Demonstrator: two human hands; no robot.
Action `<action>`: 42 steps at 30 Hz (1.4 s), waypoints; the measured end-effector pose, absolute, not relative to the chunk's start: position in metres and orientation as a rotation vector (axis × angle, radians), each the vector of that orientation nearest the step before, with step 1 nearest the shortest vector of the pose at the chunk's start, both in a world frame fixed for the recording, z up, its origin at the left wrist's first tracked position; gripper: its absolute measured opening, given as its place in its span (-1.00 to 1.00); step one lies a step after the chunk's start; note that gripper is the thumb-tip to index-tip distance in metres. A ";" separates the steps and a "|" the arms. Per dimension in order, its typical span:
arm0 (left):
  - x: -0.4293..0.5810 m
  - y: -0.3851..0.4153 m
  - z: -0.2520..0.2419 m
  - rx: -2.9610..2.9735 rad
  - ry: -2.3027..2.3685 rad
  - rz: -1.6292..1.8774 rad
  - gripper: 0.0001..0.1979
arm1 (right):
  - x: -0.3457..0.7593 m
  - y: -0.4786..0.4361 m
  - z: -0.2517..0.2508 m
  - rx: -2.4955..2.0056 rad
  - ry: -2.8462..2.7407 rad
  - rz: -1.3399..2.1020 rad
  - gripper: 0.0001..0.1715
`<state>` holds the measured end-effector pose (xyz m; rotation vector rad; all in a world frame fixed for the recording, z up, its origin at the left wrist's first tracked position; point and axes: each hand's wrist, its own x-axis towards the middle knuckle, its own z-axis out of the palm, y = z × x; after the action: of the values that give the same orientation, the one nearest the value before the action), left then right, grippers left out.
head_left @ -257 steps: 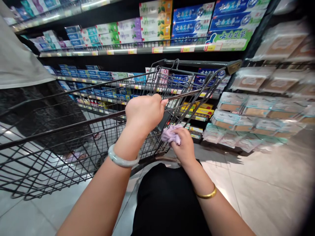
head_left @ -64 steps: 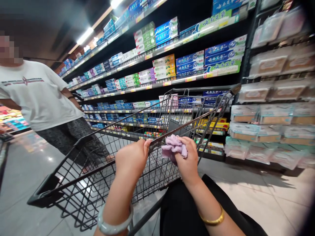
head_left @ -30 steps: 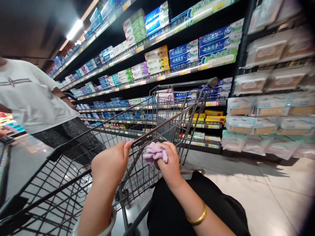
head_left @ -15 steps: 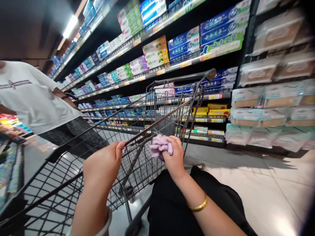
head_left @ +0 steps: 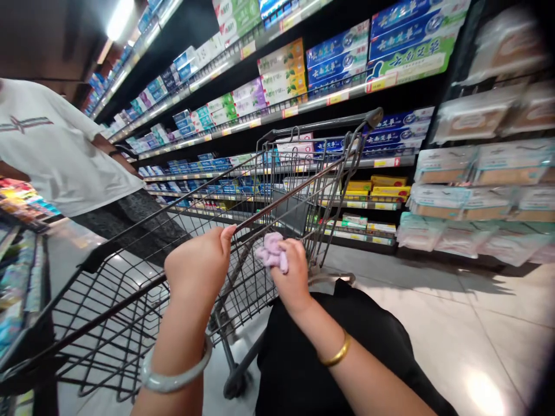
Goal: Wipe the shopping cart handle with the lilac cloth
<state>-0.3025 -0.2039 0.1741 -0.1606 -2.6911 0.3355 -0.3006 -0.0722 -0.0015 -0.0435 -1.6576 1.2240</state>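
- Head view: gripping the near-side rail (head_left: pixel 303 186) of the shopping cart (head_left: pixel 289 215) with the left hand (head_left: pixel 199 260), closed round it in a fist.
- Clutching a crumpled purple cloth (head_left: pixel 272 247) in the right hand (head_left: pixel 295 268), with that grip closed on it; bunched too much to show a long axis.
- Bulging forward and to the left out of the right grip; lying just below the rail, to the right of the left hand. Impossible to tell whether touching the cart's side or apart.
- Slanting, along the rail, from lower left to upper right; closer to its farther stretch with the right hand.
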 end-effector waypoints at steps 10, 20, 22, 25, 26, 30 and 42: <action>-0.307 -0.188 0.173 -0.221 -2.670 0.333 -0.39 | -0.305 -0.054 -0.006 -0.117 -1.662 1.187 -0.51; -0.308 -0.176 0.172 -0.248 -2.668 0.319 -0.38 | -0.307 -0.050 -0.008 -0.155 -1.644 1.137 -0.54; -0.308 -0.173 0.169 -0.261 -2.622 0.320 -0.37 | -0.303 -0.053 -0.006 -0.053 -1.692 1.128 -0.51; -0.306 -0.172 0.167 -0.288 -2.586 0.265 -0.43 | -0.300 -0.045 -0.008 -0.032 -1.735 1.141 -0.52; -0.306 -0.173 0.167 -0.316 -2.576 0.226 -0.47 | -0.301 -0.039 -0.009 -0.099 -1.723 1.160 -0.54; -0.301 -0.184 0.170 -0.550 -2.517 0.055 -0.60 | -0.299 -0.030 -0.012 -0.309 -1.657 1.224 -0.61; -0.289 -0.206 0.185 -0.283 -2.804 0.369 -0.51 | -0.290 -0.046 -0.020 -0.200 -1.719 1.178 -0.62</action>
<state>-0.2893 -0.2055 0.1851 -0.2827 -2.8038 0.3687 -0.2903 -0.0456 -0.0201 -0.2003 -1.7186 1.1780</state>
